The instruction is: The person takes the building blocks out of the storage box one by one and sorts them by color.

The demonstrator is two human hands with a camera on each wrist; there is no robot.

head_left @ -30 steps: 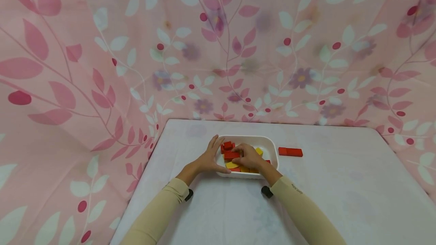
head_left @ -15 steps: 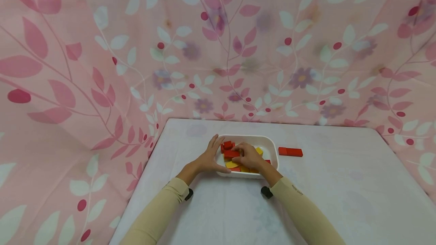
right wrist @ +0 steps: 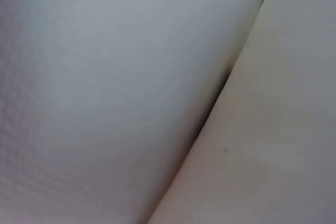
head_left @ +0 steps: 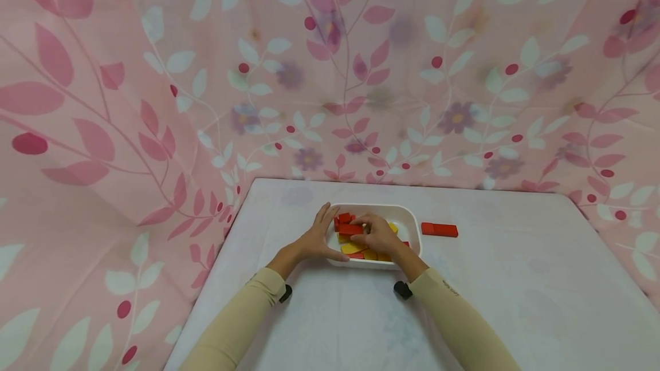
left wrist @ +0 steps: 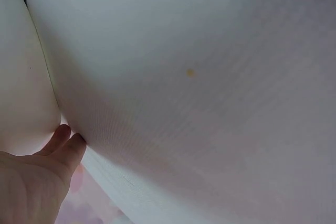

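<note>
In the head view a white tray [head_left: 409,210] stands on the cloth-covered table, with several red and yellow blocks in it. My right hand [head_left: 380,236] reaches into the tray. Its thumb and fingers pinch the right end of a long red block [head_left: 350,229], which sits over yellow blocks [head_left: 353,248]. My left hand [head_left: 312,243] spans the tray's left end, fingers spread at the back corner, thumb along the front rim. The left wrist view catches part of the left hand [left wrist: 39,182], its fingers stretched out near a pale surface. No hand shows in the right wrist view.
To the right of the tray, two red blocks [head_left: 440,229] lie end to end on the table [head_left: 515,279]. Pink floral cloth [head_left: 361,73] hangs behind the table and along its left side. A dark wrist camera [head_left: 403,290] sits under the right sleeve.
The long red block in my right hand has risen slightly, so more yellow shows beneath it. My right fingers have shifted a little with it. The left hand keeps its place.
</note>
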